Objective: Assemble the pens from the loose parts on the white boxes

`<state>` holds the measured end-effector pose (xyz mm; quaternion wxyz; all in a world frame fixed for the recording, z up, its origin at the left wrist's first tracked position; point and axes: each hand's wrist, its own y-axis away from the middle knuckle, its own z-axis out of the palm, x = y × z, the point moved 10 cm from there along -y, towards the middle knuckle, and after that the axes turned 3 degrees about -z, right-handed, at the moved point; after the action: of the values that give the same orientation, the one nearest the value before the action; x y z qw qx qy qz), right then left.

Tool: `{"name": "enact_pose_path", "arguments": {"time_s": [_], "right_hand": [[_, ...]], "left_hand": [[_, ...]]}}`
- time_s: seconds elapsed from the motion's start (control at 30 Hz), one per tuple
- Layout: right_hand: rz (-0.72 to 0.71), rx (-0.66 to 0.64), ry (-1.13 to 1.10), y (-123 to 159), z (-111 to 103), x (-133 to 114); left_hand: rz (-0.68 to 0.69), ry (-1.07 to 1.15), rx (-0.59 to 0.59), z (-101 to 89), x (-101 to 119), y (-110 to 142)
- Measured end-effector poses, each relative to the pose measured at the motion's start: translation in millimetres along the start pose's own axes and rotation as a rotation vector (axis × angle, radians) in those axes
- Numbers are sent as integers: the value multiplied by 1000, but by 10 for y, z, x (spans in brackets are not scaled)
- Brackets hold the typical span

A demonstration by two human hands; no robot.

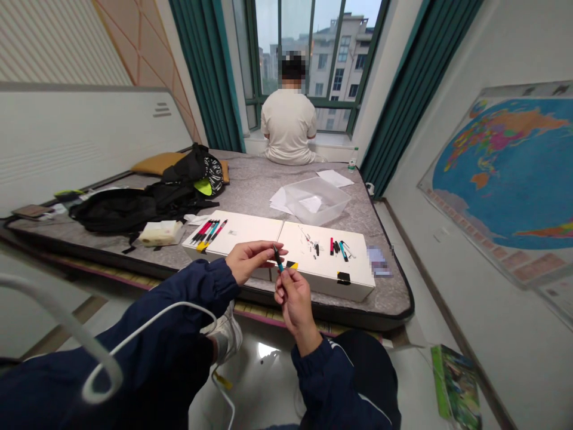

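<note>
Between my two hands is a pen with a black upper end and a teal lower part, held tilted above the front edge of the white boxes. The fingers of my left hand pinch its black end. My right hand grips the teal end from below. On the left white box several whole pens lie side by side, red, teal and black. The right white box carries small pen parts, with red, black and teal barrels beside them.
Behind the boxes a clear plastic bin and paper sheets lie on the mattress. A black backpack and a tissue pack are at left. A person sits by the window. A white cable crosses my left sleeve.
</note>
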<state>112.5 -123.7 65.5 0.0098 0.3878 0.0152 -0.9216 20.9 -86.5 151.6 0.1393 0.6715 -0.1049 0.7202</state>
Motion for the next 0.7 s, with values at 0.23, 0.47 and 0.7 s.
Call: {"name": "enact_pose_path", "arguments": {"time_s": [0.23,0.47,0.7], "right_hand": [[17,-1,1,35,28,84],[22,26,-14,-12,-53,56],[29,5,15,-26,-49,29]], "left_hand": [[6,-20,173,-262,-60,-48],[-48,0,51,-85,-140,-37],[-5,-107,111,-165,-72,-39]]}}
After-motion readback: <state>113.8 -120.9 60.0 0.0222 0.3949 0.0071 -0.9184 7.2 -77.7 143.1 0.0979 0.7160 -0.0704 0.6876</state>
